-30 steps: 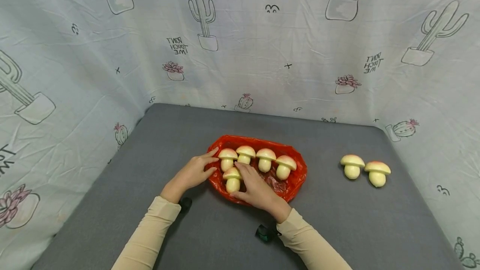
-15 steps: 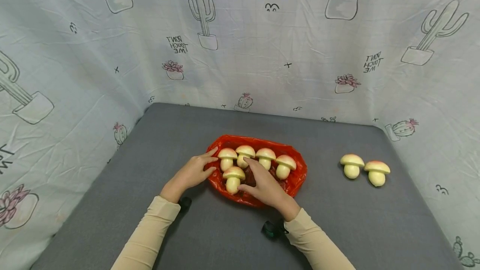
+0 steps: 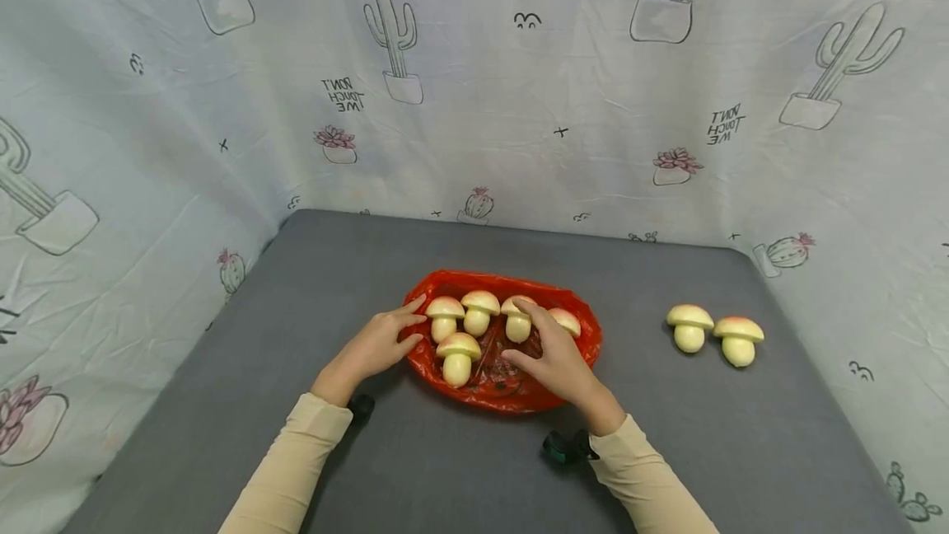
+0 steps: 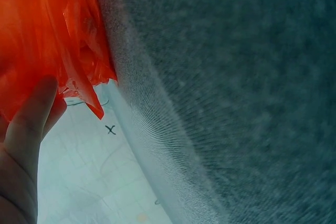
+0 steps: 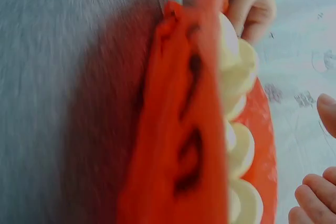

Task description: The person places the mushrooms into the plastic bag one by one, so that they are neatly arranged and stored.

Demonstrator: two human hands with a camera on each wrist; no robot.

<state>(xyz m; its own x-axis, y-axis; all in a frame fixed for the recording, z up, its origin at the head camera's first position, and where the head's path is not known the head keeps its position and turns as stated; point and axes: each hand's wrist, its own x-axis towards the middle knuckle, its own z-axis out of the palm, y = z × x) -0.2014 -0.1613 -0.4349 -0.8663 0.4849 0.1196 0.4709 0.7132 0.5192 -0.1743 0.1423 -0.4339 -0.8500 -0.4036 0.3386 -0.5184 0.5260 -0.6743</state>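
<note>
A red plastic bag (image 3: 504,398), its mouth spread wide, lies on the grey table with several toy mushrooms inside. One mushroom (image 3: 457,348) sits at the front left; the others form a row behind it. My left hand (image 3: 376,343) holds the bag's left rim, its thumb and a finger at the red plastic (image 4: 31,35) in the left wrist view. Over the bag's right half is my right hand (image 3: 559,365), thumb and forefinger spread apart with nothing between them. It partly hides the rightmost mushroom (image 3: 566,320). Its fingers (image 5: 317,198) show at the right wrist view's edge.
Two more mushrooms, a left one (image 3: 689,328) and a right one (image 3: 738,341), stand side by side on the grey table (image 3: 623,295) right of the bag. A white cloth (image 3: 474,138) printed with cacti surrounds the back and sides.
My right hand has left the front-left mushroom and shifted right across the bag, its fingers opening wider. The left hand has stayed at the left rim. The view has shifted slightly.
</note>
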